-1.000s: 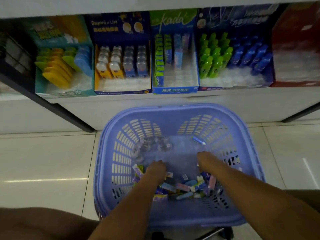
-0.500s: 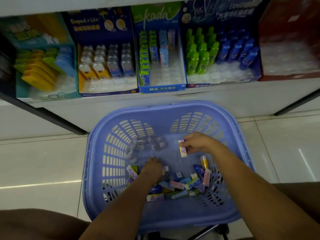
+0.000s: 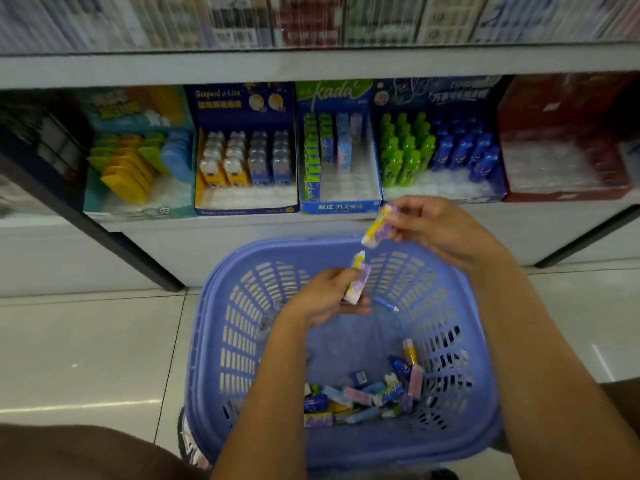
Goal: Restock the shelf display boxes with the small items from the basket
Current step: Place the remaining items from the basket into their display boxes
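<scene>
We hold 2 purple-and-yellow erasers above blue basket [image 3: 277, 245]. Our left hand [image 3: 322, 296] over basket's middle, fingers curled round left eraser [image 3: 356, 284], near upright. Our right hand [image 3: 440, 230] over basket's far rim, fingertips pinching right eraser [image 3: 377, 228], tilted. Loose small items [image 3: 367, 396] piled in basket's near right corner. Kada display box [image 3: 341, 206] on shelf beyond basket.

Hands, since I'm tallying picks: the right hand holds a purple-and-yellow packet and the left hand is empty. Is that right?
Not quite. The left hand is not empty: it grips a second purple-and-yellow packet above the basket, as the head view shows. The right hand does hold a purple-and-yellow packet.
</scene>
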Tool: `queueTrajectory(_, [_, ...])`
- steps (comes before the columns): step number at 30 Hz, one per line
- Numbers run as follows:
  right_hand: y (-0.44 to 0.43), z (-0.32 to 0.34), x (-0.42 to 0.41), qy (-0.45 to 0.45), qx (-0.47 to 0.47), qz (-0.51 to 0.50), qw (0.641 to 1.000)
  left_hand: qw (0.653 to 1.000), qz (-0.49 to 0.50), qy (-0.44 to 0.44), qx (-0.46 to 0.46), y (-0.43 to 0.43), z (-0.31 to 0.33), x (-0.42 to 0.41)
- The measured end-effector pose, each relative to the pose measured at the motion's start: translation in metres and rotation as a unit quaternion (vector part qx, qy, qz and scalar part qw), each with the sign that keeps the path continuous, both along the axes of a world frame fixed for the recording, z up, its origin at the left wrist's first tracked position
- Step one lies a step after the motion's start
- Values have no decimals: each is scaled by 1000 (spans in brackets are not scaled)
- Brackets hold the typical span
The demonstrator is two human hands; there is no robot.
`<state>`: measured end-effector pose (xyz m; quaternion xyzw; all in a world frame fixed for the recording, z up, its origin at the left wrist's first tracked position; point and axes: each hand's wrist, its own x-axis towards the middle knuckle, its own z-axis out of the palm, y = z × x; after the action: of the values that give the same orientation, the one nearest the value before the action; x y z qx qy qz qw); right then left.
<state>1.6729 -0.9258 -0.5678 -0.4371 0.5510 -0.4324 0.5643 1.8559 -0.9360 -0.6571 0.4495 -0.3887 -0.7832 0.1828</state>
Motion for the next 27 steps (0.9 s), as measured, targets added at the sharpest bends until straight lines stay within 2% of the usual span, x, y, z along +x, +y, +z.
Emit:
queueTrajectory(3, [-18,29,-1,85,-108,-115,984,998,1,25,-51,-10,41,7])
queueTrajectory(6, [-52,49,-7,231,-182,-206,933,995,17,43,-94,-15,66,14])
queueTrajectory(8, [-75,56,-7,319,-221,-204,899,992,48,64,-100,-16,75,16])
queueTrajectory(10, [-99,56,-2,363,-247,-163,884,988,83,87,-94,-16,80,16])
queueTrajectory(15, [-145,39,1,499,-186,-85,842,985,125,77,-95,-21,87,17])
queueTrajectory(17, [-155,35,-1,522,-180,-72,830,985,125,55,-104,-23,87,18])
queueTrajectory(19, [-161,36,-2,521,-167,-62,835,985,121,44,-113,-25,86,18])
queueTrajectory(24, [-168,38,-9,510,-142,-14,848,985,104,60,-120,-29,83,16])
queueTrajectory(27, [-172,36,-10,523,-131,-21,842,984,104,78,-118,-31,83,16])
